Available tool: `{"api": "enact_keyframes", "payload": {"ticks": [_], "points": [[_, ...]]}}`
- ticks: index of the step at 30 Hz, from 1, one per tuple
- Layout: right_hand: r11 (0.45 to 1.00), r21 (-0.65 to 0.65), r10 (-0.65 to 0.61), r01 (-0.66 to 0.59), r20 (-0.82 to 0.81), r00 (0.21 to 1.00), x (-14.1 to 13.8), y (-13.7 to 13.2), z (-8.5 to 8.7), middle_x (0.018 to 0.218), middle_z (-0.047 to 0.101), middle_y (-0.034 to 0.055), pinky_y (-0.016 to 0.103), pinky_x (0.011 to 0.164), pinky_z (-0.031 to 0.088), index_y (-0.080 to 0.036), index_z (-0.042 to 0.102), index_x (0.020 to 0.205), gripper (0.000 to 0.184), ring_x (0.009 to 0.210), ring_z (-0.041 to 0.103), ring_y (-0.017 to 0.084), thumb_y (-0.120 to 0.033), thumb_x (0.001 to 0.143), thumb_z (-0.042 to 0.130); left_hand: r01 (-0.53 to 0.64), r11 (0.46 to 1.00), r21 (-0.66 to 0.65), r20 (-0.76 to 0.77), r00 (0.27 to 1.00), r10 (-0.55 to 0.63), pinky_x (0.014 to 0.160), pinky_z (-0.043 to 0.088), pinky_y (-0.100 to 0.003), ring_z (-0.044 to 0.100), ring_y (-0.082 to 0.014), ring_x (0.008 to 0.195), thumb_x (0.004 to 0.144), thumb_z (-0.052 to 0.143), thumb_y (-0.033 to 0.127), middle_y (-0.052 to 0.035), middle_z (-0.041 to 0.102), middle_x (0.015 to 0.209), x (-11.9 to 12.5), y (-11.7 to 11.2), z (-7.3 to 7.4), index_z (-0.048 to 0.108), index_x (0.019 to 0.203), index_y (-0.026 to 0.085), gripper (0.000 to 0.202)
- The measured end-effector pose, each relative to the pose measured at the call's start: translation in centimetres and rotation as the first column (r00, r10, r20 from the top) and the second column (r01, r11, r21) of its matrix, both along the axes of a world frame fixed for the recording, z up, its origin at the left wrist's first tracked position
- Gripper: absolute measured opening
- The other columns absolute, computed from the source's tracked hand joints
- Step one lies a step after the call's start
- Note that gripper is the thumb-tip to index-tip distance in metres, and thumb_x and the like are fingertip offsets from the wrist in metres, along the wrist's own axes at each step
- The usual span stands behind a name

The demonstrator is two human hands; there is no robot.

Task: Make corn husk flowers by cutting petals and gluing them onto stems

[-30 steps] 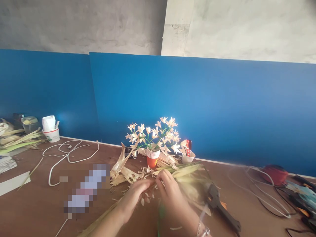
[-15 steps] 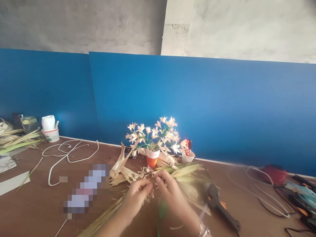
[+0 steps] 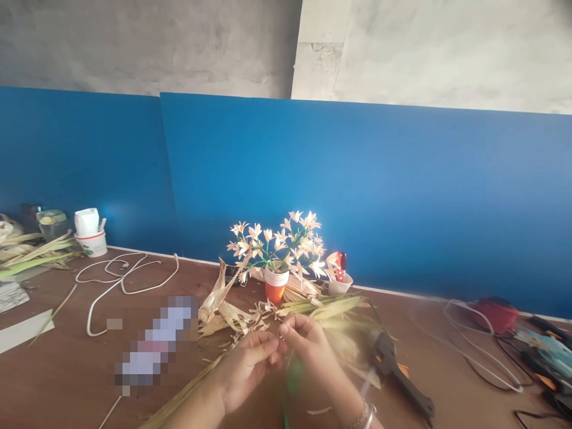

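My left hand [image 3: 245, 364] and my right hand [image 3: 308, 345] meet fingertip to fingertip low in the middle, above the brown table [image 3: 71, 369]. Both pinch something small between them that I cannot make out. Dried corn husks [image 3: 226, 313] and small cut husk petals [image 3: 257, 319] lie just beyond the fingers. Behind them a red paper cup [image 3: 276, 285] holds a bunch of pale husk flowers [image 3: 279, 238] on green stems. Long green-yellow husk leaves [image 3: 330, 307] lie beside my right hand.
A black glue gun [image 3: 395, 372] lies right of my right hand. A white cable [image 3: 120, 280] loops at the left. A white cup [image 3: 92, 235] and more husks [image 3: 31, 253] sit far left. Cables and tools [image 3: 513, 339] crowd the right. A blue panel [image 3: 357, 190] backs the table.
Both hands have lifted slightly off the table and drawn together, from reaching among the husk scraps to pinching at one point.
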State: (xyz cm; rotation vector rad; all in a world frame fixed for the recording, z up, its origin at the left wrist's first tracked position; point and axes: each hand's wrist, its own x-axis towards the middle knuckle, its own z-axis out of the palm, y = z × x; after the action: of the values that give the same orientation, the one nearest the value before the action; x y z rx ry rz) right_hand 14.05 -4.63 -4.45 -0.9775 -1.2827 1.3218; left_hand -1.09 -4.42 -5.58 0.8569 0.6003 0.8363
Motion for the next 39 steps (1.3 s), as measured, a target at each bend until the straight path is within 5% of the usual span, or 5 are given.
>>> {"api": "enact_keyframes", "payload": {"ticks": [7, 14, 22, 30, 39], "points": [[0.921, 0.351, -0.331, 0.169, 0.476, 0.815, 0.2, -0.4, 1.1, 0.065, 0.048, -0.0021, 0.026, 0.061, 0.037, -0.02, 0.046, 0.063, 0.021, 0.065, 0.047, 0.014, -0.023, 0.082, 0.054, -0.107, 0.923, 0.371, -0.365, 0.897, 0.251, 0.058, 0.036, -0.024, 0.047, -0.0138, 0.062, 0.071, 0.067, 0.045, 0.0018, 0.055, 0.062, 0.4, 0.3, 0.6, 0.067, 0.082, 0.015, 0.032], [0.834, 0.543, -0.415, 0.096, 0.505, 0.757, 0.5, -0.9, 1.9, 0.071, 0.048, -0.0016, 0.025, 0.065, 0.036, -0.021, 0.043, 0.067, 0.021, 0.071, 0.047, 0.014, -0.017, 0.086, 0.048, -0.039, 0.855, 0.518, -0.487, 0.808, 0.331, 0.053, 0.034, -0.025, 0.044, -0.0141, 0.058, 0.076, 0.056, 0.046, 0.0025, 0.049, 0.062, 1.1, 0.4, 1.8, 0.061, 0.073, 0.017, 0.03], [0.898, 0.285, -0.4, 0.335, 0.217, 0.89, 1.5, -0.2, 2.6, 0.06, 0.042, -0.0056, 0.024, 0.056, 0.033, -0.019, 0.048, 0.065, 0.029, 0.058, 0.039, 0.011, -0.04, 0.084, 0.056, -0.08, 0.877, 0.473, -0.359, 0.892, 0.275, 0.064, 0.036, -0.026, 0.047, -0.0151, 0.066, 0.076, 0.059, 0.05, 0.0017, 0.054, 0.064, 2.7, 0.6, 3.0, 0.057, 0.066, 0.019, 0.033], [0.993, -0.038, -0.117, 0.115, -0.078, 0.99, 3.9, 0.2, 1.0, 0.064, 0.064, 0.0011, 0.026, 0.061, 0.04, -0.015, 0.07, 0.071, 0.032, 0.06, 0.053, 0.014, -0.046, 0.067, 0.077, -0.004, 0.994, 0.106, -0.131, 0.991, 0.018, 0.059, 0.031, -0.023, 0.042, -0.0103, 0.056, 0.065, 0.076, 0.047, 0.0043, 0.051, 0.054, 3.8, 0.7, 1.3, 0.061, 0.066, 0.015, 0.035], [0.983, -0.058, -0.176, 0.171, -0.078, 0.981, 3.7, 0.3, 0.3, 0.055, 0.06, -0.0005, 0.024, 0.056, 0.037, -0.015, 0.061, 0.057, 0.038, 0.052, 0.051, 0.012, -0.049, 0.062, 0.079, 0.003, 0.999, 0.052, -0.024, 1.0, -0.002, 0.059, 0.032, -0.022, 0.043, -0.0087, 0.054, 0.064, 0.08, 0.043, 0.0046, 0.051, 0.053, 4.0, 1.0, 0.6, 0.064, 0.066, 0.014, 0.033]]}}
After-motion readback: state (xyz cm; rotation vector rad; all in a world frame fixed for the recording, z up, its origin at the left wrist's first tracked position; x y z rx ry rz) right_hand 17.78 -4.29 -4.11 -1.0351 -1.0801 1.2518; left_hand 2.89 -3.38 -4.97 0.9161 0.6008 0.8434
